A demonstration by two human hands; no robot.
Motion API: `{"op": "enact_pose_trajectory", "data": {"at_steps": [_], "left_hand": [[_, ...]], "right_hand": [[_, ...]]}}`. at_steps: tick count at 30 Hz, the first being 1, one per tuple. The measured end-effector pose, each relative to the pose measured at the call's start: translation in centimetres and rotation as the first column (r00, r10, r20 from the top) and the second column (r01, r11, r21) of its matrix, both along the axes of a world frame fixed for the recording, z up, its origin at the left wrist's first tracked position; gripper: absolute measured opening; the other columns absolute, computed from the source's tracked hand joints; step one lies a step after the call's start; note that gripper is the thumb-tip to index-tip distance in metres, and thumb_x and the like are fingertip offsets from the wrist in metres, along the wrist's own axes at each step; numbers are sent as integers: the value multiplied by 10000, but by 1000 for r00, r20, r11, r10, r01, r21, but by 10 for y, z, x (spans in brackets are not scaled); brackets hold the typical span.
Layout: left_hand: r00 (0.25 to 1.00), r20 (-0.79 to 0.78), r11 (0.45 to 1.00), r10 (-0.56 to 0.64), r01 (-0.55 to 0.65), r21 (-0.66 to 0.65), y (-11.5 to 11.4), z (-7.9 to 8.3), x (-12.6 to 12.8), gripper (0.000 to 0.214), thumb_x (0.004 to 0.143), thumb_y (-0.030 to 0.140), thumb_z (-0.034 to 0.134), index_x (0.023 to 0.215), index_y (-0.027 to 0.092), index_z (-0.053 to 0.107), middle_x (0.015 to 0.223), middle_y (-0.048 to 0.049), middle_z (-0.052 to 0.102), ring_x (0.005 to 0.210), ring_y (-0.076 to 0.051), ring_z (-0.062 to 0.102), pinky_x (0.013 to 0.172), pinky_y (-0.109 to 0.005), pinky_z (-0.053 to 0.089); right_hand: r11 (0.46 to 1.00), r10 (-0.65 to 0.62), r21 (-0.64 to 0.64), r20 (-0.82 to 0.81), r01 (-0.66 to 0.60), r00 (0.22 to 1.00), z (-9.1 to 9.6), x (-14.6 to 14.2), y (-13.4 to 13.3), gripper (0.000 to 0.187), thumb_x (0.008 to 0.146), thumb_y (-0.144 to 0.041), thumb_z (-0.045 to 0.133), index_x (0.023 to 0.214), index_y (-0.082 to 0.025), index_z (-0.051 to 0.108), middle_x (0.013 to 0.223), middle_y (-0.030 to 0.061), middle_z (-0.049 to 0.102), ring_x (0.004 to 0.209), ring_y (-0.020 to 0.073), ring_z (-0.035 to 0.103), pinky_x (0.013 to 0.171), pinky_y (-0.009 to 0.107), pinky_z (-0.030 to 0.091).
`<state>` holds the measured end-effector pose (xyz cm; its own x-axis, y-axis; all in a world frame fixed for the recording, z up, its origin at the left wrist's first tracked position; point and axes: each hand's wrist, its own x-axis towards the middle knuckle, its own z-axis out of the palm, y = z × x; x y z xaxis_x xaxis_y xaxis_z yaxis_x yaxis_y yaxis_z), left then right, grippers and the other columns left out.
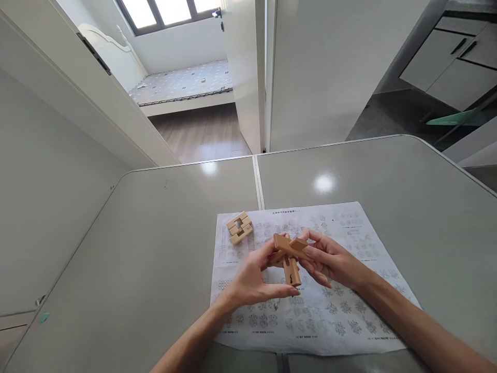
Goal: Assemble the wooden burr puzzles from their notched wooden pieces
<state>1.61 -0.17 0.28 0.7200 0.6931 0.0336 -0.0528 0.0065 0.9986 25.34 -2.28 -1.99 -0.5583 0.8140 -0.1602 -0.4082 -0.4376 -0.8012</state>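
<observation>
Between my hands, above a printed paper sheet, is a wooden interlocking puzzle [292, 270] made of crossed brown pieces, with a dark mark on the end of one piece. My left hand [254, 277] grips it from the left, thumb stretched below the marked piece. On the right side, the fingers of my right hand [330, 259] are closed on the puzzle's pieces. Some fingers of both hands are hidden behind the wood. Up and to the left, a lighter group of small wooden blocks [239, 228] lies on the sheet, apart from both hands.
The large paper sheet [349, 321] bears printed diagrams and lies across the table seam. Under it is a glossy grey-green table [166, 259] with a pale edge. Beyond are a doorway with an open door [244, 67], a bed [186, 83] and white cabinets [438, 57].
</observation>
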Motion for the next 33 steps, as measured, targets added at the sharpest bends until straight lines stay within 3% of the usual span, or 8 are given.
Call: {"op": "enact_pose_trajectory", "data": {"at_steps": [7,11,16,20,33], "left_hand": [[999,-23,997,29,-27,75,-2,-3,1,956,769,310,922,1574,217,414,1432,-171,631,1350,-382,609,1159,-506,505],[995,-27,988,96,-92,121,-5,-6,2,972,740,298,941,1546,245,402,1411,-170,639,1363,-371,600,1186,-523,469],[993,3,984,120,-119,134,-7,-8,4,822,735,240,943,1373,246,424,1313,-144,669,1244,-307,669,1120,-498,516],[995,4,987,96,-96,129,-7,-9,4,739,763,256,926,1303,241,421,1301,-145,659,1265,-311,653,1120,-500,507],[995,-58,992,81,-75,97,-9,-8,3,737,815,308,893,1331,247,371,1347,-163,623,1311,-313,624,1131,-490,486]], "right_hand": [[993,84,-72,-75,-89,994,-3,3,1,309,1028,-484,650,1087,-255,452,702,-73,637,394,77,581,342,139,408],[994,54,-87,-83,-62,995,-2,2,1,321,1020,-485,662,1105,-248,463,698,-73,634,386,70,567,346,134,399],[996,28,-80,-79,-34,996,-2,1,0,292,1037,-466,643,1122,-237,483,703,-58,638,392,63,556,360,129,403],[996,35,-85,-71,-41,997,-3,2,-1,275,1044,-466,632,1125,-240,498,724,-53,630,398,58,544,369,132,412],[990,14,-141,-86,-26,996,5,0,-1,280,1016,-457,676,1107,-258,501,740,-79,543,407,23,355,357,145,500]]}}
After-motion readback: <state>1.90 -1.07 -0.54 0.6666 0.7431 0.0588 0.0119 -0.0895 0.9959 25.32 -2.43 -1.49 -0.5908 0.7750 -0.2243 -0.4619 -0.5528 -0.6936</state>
